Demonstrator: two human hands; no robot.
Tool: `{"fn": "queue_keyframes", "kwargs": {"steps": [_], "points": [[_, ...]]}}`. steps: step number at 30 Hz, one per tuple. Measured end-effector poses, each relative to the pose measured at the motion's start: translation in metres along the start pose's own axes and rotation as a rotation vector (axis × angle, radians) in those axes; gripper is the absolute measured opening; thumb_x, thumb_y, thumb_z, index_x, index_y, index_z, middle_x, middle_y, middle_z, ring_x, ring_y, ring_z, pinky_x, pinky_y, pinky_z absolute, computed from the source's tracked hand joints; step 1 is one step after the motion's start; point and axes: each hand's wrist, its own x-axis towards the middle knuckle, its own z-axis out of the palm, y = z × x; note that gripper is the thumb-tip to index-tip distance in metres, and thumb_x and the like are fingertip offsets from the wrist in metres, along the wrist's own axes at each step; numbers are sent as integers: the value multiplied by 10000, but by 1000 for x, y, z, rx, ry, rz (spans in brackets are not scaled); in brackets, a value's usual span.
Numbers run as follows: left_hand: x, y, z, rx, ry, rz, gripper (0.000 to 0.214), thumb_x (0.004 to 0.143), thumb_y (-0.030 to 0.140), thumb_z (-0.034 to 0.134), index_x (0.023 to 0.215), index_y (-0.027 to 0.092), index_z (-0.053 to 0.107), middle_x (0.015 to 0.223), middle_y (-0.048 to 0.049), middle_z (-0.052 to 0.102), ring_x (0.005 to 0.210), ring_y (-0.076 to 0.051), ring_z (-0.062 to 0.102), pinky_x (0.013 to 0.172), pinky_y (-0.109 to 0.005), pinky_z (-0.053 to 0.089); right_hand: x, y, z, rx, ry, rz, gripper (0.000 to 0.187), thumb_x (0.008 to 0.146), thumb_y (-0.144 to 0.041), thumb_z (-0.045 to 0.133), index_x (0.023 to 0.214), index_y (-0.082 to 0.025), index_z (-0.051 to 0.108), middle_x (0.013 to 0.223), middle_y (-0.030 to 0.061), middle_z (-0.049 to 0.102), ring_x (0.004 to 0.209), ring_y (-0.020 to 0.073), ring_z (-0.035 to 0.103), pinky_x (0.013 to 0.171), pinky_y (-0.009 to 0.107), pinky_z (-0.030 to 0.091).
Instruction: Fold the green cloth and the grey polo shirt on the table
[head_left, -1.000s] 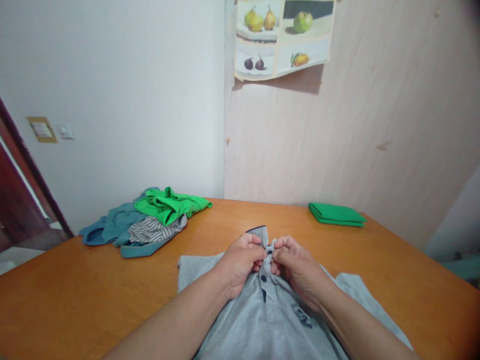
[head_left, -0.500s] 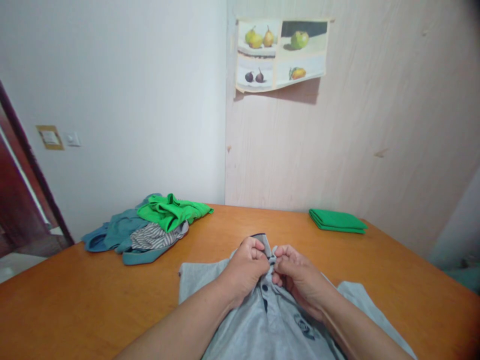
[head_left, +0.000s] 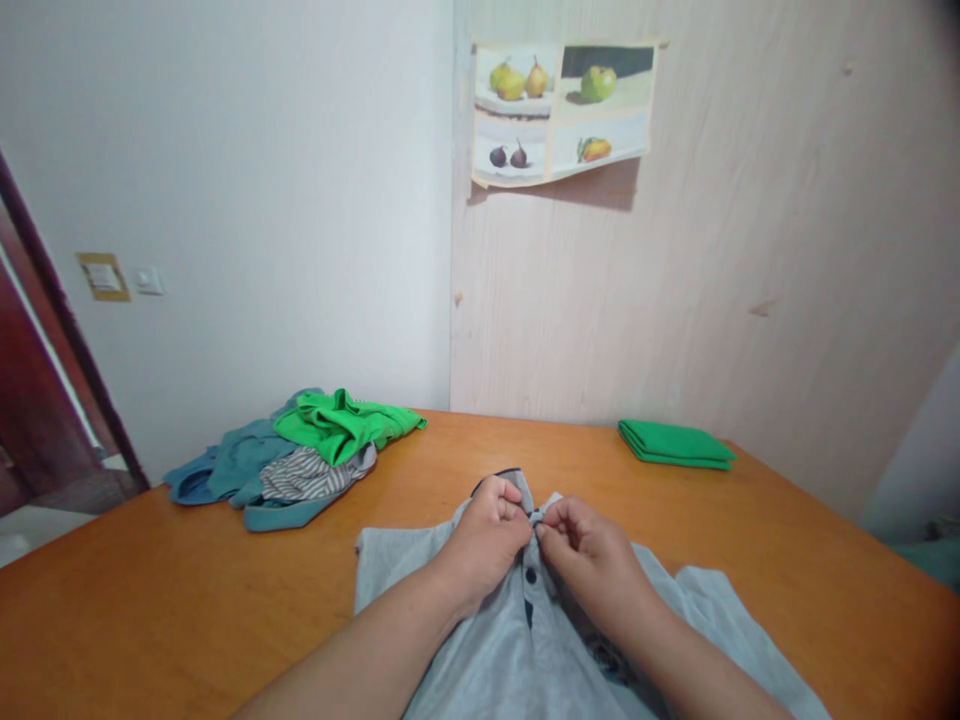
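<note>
A grey polo shirt [head_left: 495, 670] lies front up on the table before me, its collar pointing away. Dark buttons run down its placket, and a dark chest print is partly covered by my right forearm. My left hand [head_left: 491, 535] is closed on the placket just below the collar, on the left side. Opposite it, my right hand [head_left: 589, 550] pinches the other edge of the placket between thumb and forefinger. The fingertips of both hands nearly meet at the top of the placket. Whether a button is between them is hidden.
On the orange-brown wooden table [head_left: 187, 610], a loose heap of clothes [head_left: 247, 460] lies at the back left, with a bright green garment [head_left: 341, 425] on top. A folded green cloth [head_left: 675, 443] rests at the back right. Walls stand behind the table.
My right hand has turned over and shifted slightly left, its fingers now pinching nearer the placket's top. The left hand and collar have moved a little to the left.
</note>
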Motion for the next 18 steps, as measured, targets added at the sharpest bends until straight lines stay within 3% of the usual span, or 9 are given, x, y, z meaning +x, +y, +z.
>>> {"fn": "queue_keyframes", "kwargs": {"steps": [5,12,18], "points": [[-1,-3,2,43,5,81,336,679,101,647,943,209,468,668,76,508,510,-68,435,484,-187,287,-1,1,1,-20,11,19,190,859,-361,596,715,-239,578,600,-20,545,563,151,479,532,271,341],[-2,-1,4,171,-1,128,362,675,25,612,950,207,463,721,55,517,549,-74,441,499,-187,325,-2,6,1,-17,9,90,245,874,-412,581,703,-239,553,517,-36,504,481,131,439,477,263,299],[-2,-3,2,216,-17,217,309,699,56,638,927,210,499,709,58,503,562,-80,445,530,-193,328,0,-5,3,229,-8,221,311,801,-504,642,673,-233,556,466,-47,492,398,118,431,412,250,293]]}}
